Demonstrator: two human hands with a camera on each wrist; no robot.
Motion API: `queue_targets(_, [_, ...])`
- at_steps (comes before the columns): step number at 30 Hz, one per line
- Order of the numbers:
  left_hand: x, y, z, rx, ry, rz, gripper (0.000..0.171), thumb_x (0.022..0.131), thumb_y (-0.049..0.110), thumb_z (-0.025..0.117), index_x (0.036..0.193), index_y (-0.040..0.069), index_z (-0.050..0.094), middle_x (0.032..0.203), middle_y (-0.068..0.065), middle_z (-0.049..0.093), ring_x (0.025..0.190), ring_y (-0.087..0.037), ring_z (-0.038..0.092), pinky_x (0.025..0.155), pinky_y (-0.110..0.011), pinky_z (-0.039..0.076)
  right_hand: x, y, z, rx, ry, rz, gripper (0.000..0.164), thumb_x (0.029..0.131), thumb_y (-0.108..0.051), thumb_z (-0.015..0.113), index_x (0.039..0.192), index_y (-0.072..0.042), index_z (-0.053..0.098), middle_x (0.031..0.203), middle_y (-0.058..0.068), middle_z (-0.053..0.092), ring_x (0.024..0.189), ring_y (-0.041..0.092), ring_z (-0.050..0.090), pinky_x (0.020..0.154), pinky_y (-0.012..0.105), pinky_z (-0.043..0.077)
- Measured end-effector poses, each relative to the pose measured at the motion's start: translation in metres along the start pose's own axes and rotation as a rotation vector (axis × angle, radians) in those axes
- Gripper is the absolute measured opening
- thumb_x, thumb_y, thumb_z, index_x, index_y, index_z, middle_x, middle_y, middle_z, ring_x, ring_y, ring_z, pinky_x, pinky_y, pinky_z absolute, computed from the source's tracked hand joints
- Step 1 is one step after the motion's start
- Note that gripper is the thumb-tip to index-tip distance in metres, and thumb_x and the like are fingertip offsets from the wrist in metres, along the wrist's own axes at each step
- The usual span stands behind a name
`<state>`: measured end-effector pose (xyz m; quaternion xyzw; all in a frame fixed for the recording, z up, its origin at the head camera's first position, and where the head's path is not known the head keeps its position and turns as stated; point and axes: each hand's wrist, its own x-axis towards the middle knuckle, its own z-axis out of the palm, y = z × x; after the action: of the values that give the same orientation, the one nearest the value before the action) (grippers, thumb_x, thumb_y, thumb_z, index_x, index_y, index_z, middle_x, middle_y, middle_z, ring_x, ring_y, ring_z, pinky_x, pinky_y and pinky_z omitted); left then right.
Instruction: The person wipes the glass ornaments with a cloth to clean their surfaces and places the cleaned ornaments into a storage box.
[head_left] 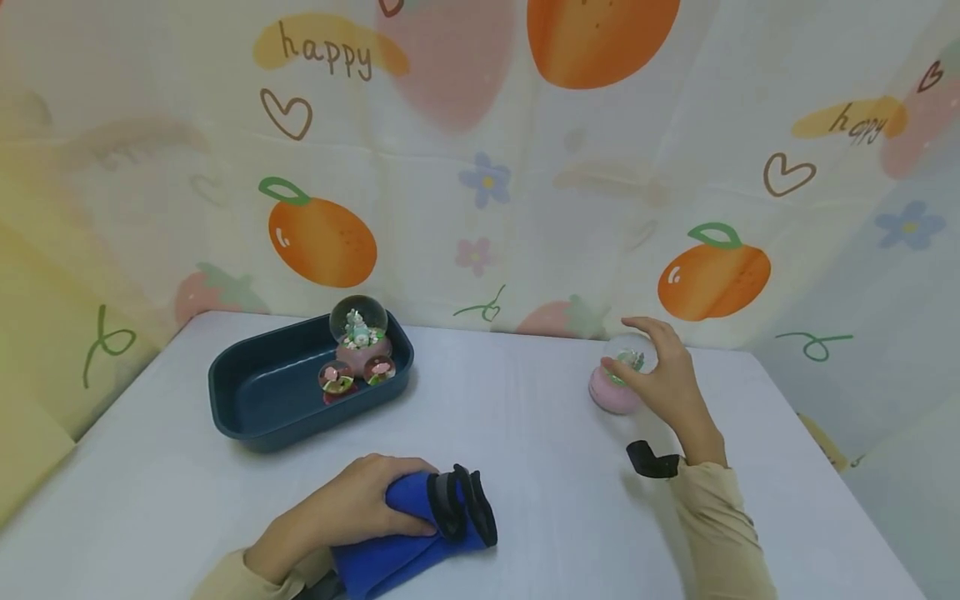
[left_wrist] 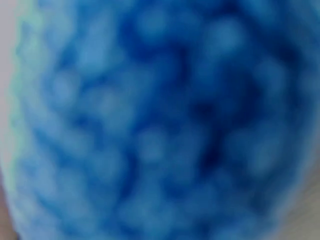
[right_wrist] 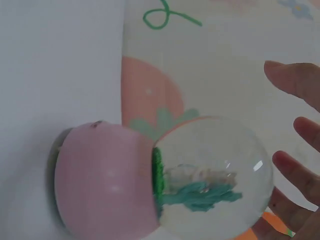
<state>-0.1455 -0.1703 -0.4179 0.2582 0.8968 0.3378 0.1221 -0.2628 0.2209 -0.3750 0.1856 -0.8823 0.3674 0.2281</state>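
My left hand [head_left: 367,500] grips a folded blue cloth [head_left: 412,558] with black edging, above the front of the table. Blurred blue fabric [left_wrist: 160,120] fills most of the left wrist view. On the right of the table stands a snow globe [head_left: 613,392] with a pink base and a clear dome. My right hand [head_left: 667,383] is at the dome, thumb and fingers spread wide apart. From the right wrist, the snow globe [right_wrist: 107,180] shows a green figure inside, and the fingers [right_wrist: 292,82] are loosely spread beside the dome. Whether any fingertip touches the glass, I cannot tell.
A dark teal tray [head_left: 255,417] sits at the back left of the white table [head_left: 510,417]. At its right end are a larger snow globe [head_left: 363,354] and two small globes [head_left: 337,377]. Behind the table hangs a fruit-patterned curtain [head_left: 420,208].
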Motion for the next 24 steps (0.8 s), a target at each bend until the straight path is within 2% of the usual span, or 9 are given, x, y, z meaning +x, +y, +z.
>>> queue_targets(6, [-0.001,0.004,0.001,0.048,0.037,0.037,0.047,0.076,0.055,0.079,0.116,0.035,0.067,0.105,0.02,0.07,0.096,-0.005,0.063,0.081,-0.031,0.048,-0.001,0.015,0.0,0.006,-0.02,0.045,0.062,0.077,-0.011,0.084,0.131,0.0,0.056,0.139,0.021,0.051,0.132,0.038,0.044,0.108,0.061,0.034])
queue_targets(9, [-0.002,0.007,0.002,0.047,0.046,0.055,0.044,0.077,0.054,0.08,0.115,0.035,0.067,0.105,0.02,0.07,0.095,-0.003,0.063,0.082,-0.031,0.049,-0.003,0.022,0.0,0.024,-0.052,0.1,0.065,0.078,-0.012,0.083,0.134,-0.001,0.053,0.142,0.02,0.048,0.133,0.039,0.041,0.109,0.062,0.032])
queue_targets(15, [-0.003,0.012,0.005,0.003,0.058,0.094,0.041,0.078,0.05,0.08,0.114,0.033,0.069,0.106,0.018,0.071,0.096,-0.002,0.063,0.084,-0.029,0.051,-0.009,0.04,0.0,0.072,-0.151,0.278,0.092,0.077,-0.017,0.084,0.151,-0.005,0.031,0.151,0.024,0.037,0.129,0.043,0.04,0.103,0.061,0.035])
queue_targets(18, [-0.003,0.014,0.005,-0.015,0.062,0.101,0.041,0.078,0.048,0.08,0.115,0.032,0.069,0.107,0.017,0.071,0.098,-0.002,0.064,0.085,-0.029,0.052,-0.013,0.05,0.002,0.118,-0.206,0.342,0.1,0.078,-0.018,0.084,0.155,-0.004,0.02,0.153,0.026,0.034,0.132,0.044,0.038,0.105,0.061,0.034])
queue_targets(20, [-0.002,0.015,0.004,-0.02,0.062,0.1,0.041,0.078,0.048,0.08,0.115,0.032,0.069,0.107,0.017,0.071,0.098,-0.002,0.064,0.086,-0.03,0.052,-0.015,0.055,0.004,0.143,-0.229,0.366,0.1,0.078,-0.017,0.083,0.153,-0.002,0.019,0.151,0.027,0.035,0.133,0.043,0.038,0.107,0.06,0.034])
queue_targets(24, [-0.004,0.015,0.004,-0.02,0.064,0.09,0.041,0.078,0.049,0.08,0.114,0.032,0.069,0.107,0.018,0.071,0.098,-0.002,0.064,0.087,-0.03,0.052,-0.019,0.063,0.01,0.161,-0.233,0.368,0.09,0.078,-0.018,0.084,0.146,0.003,0.029,0.144,0.026,0.044,0.133,0.039,0.042,0.108,0.057,0.034])
